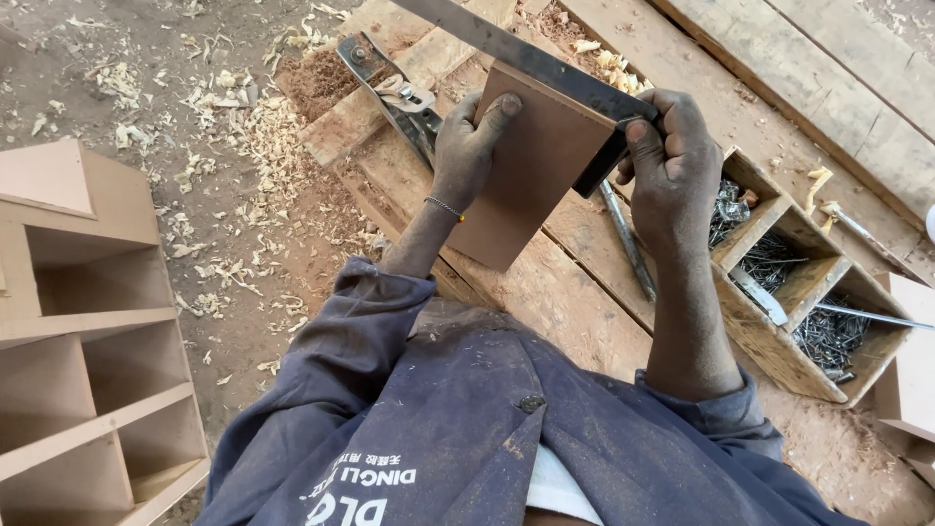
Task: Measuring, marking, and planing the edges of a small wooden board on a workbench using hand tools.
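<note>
Two hands raised | left hand (467, 146) grips brown board (531, 166) | right hand (672, 170) clasps try square (545, 68) against board's top edge

A partitioned wooden nail box (779, 336) was seen at the right, its compartments filled with dark nails (830, 336). At the left, a shelf unit (88, 341) of pale board was stood on the dirt floor. Wood shavings (243, 127) were scattered far left, and a metal clamp (394, 93) was laid on the plank workbench (565, 292).
</note>
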